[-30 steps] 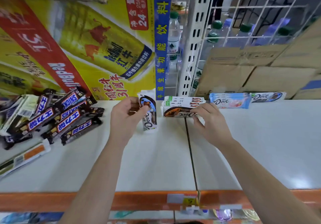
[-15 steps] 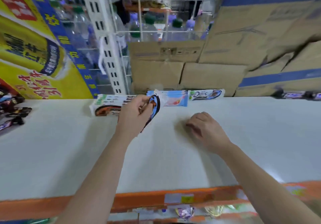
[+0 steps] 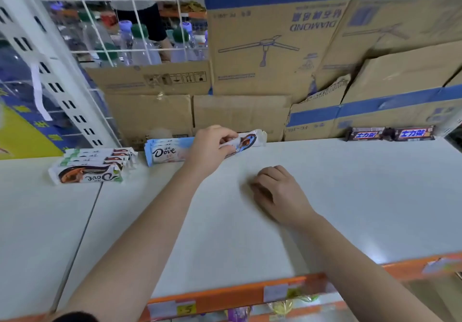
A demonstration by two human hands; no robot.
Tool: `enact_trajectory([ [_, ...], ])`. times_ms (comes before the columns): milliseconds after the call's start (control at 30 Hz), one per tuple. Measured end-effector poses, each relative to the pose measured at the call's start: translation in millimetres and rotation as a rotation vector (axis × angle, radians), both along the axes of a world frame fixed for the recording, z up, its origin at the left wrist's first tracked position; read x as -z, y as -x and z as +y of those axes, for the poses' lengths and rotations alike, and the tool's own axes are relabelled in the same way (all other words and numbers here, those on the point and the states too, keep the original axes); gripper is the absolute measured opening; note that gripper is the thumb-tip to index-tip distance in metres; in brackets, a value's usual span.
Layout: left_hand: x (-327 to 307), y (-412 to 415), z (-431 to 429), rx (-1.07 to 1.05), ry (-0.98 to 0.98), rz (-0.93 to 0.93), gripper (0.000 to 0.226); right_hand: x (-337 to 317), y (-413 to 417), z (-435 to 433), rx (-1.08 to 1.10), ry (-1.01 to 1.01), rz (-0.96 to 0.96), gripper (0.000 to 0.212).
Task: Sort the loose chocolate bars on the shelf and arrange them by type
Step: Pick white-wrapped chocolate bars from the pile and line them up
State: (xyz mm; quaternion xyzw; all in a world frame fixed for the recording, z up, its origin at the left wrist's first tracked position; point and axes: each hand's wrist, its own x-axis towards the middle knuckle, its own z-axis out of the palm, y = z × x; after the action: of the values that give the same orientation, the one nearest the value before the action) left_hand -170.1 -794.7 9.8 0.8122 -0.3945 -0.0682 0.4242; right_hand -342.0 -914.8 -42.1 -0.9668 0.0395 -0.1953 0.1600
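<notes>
A: Left hand (image 3: 212, 146) is pinched on a white Dove bar (image 3: 246, 141), far side of the shelf (image 3: 350, 196), just right of the blue Dove stack (image 3: 165, 150).

B: Right hand (image 3: 277, 191)?

A: Curled on the shelf, holding nothing.

B: Risk?

A: Bar lands crooked (or overlaps the blue stack), mixing types.

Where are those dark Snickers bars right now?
The two dark Snickers bars lie end to end at the shelf's far right, against the cardboard boxes, well away from both hands.

Bare forearms; perhaps a dark sleeve (image 3: 75, 318)
</notes>
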Motion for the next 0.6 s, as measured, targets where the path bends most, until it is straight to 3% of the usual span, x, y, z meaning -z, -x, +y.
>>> enact_trajectory([
  [200, 9, -6, -38, 0.059, -0.179, -0.212, 0.024, 3, 0, -5, -0.001, -0.041, -0.026, 0.008],
  [367, 25, -10, -41, -0.059, -0.292, -0.501, 0.02, 3, 0, -5, 0.003, -0.07, -0.027, 0.011],
  [467, 36, -10, -36, -0.155, -0.273, -0.651, 0.025, 4, -1, -6, 0.008, -0.095, -0.027, 0.013],
  [600, 42, -11, -35, -0.186, -0.202, -0.642, 0.029, 3, -2, -5, 0.013, -0.105, -0.023, 0.014],
])
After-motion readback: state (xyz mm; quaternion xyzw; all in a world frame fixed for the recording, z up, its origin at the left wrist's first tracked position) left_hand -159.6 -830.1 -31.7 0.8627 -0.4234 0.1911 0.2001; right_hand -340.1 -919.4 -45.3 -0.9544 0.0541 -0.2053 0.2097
